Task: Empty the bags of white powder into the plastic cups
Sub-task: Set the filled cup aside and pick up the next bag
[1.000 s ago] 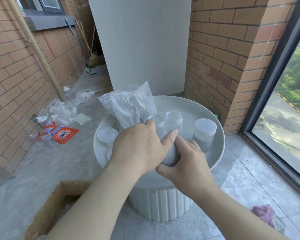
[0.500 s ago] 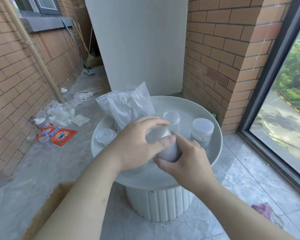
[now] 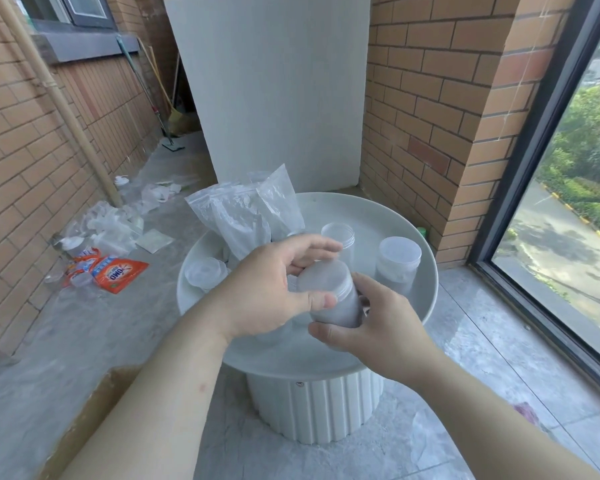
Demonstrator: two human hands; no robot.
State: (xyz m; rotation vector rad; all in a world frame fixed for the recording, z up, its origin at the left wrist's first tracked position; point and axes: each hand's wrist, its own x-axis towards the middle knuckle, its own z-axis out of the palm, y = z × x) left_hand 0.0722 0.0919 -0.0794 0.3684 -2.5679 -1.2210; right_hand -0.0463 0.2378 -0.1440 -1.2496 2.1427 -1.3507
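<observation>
A clear plastic cup (image 3: 340, 303) filled with white powder is lifted and tilted over the round white table (image 3: 426, 271). My right hand (image 3: 378, 327) grips its body from below. My left hand (image 3: 274, 289) curls around its lid (image 3: 321, 278), thumb and fingers on the rim. Clear bags of white powder (image 3: 243, 216) stand at the table's back left. An open empty cup (image 3: 338, 237) and a lidded cup (image 3: 397, 263) with powder stand behind my hands. A loose lid (image 3: 205, 273) lies at the left.
Brick walls close in left and right, with a white board (image 3: 274, 88) behind the table. Empty bags (image 3: 111, 226) and an orange detergent pouch (image 3: 118, 271) litter the floor at left. A cardboard box edge (image 3: 84, 427) sits at bottom left. A window (image 3: 575, 188) is at right.
Both hands have lifted the cup and tilted it toward me. My left hand, which covered the top a second ago, now holds the lid by its rim so the lid's face shows.
</observation>
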